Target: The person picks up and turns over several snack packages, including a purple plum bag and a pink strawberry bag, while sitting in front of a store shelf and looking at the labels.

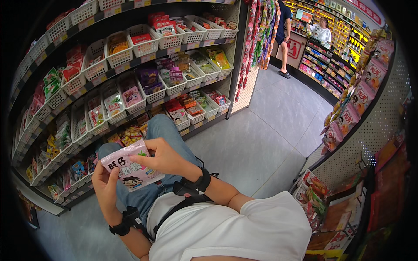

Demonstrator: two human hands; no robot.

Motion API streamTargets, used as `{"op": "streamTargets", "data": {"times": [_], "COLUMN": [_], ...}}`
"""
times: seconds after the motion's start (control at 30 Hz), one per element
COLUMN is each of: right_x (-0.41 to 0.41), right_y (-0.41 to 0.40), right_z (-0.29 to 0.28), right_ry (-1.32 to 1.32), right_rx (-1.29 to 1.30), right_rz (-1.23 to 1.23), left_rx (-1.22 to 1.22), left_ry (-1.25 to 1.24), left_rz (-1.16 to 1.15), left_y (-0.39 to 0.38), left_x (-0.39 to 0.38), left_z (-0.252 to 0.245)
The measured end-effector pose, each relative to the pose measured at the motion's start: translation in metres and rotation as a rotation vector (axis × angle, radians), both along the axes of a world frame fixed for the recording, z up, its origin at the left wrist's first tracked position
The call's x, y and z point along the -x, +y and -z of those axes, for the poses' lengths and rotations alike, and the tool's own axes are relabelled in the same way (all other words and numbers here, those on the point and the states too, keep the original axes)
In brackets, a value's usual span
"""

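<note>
Between both hands is a pink candy packet [134,177], printed with large writing, a cartoon face and a strawberry. My left hand [106,189] pinches its left edge, thumb on the front. At the upper right corner, my right hand [168,156] grips it, with the thumb lying across the printed face. The packet is tilted toward me above my bent knees. Just beyond it, yellow and red candy packets [130,135] lie on a low shelf, partly hidden by the packet and my knees.
Tiered shelves [143,58] ahead carry white plastic baskets [145,40] of packaged snacks. Colourful packet strips [258,36] hang at the shelf end. Pink snack bags [356,98] line a perforated rack at right. Two people stand near the counter [290,49], across the grey tiled floor [235,146].
</note>
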State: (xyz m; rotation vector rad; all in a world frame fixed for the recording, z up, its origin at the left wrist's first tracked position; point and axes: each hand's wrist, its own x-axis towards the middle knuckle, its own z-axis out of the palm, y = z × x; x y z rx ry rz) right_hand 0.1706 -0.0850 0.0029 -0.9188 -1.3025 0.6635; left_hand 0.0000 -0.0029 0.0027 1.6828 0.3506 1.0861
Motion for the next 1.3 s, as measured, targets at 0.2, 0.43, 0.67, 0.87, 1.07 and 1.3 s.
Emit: {"op": "streamTargets", "data": {"times": [0.2,0.43,0.67,0.87,1.07,1.3], "right_x": [-0.0014,-0.0012,0.0001,0.0011,0.0004,0.0008], "right_y": [0.0023,0.0031,0.0029,0.002,0.0032,0.0], "right_z": [0.0033,0.0031,0.0021,0.0018,0.0021,-0.0005], "right_ry": [-0.029,-0.023,0.014,0.028,0.02,0.001], "right_rx": [-0.028,-0.022,-0.006,-0.023,-0.006,-0.012], "right_rz": [-0.013,-0.017,-0.006,-0.004,-0.01,0.037], "left_rx": [0.011,0.01,-0.016,-0.004,0.004,0.032], "left_ry": [-0.004,0.004,0.03,0.04,0.034,-0.022], "left_rz": [-0.004,0.012,0.031,0.042,0.054,0.058], "left_y": [-0.0026,0.0019,0.0047,0.0057,0.0053,0.0028], "left_x": [-0.001,0.0011,0.0027,0.0036,0.0037,0.0002], "left_z": [-0.0026,0.0002,0.0024,0.0031,0.0026,0.0016]}}
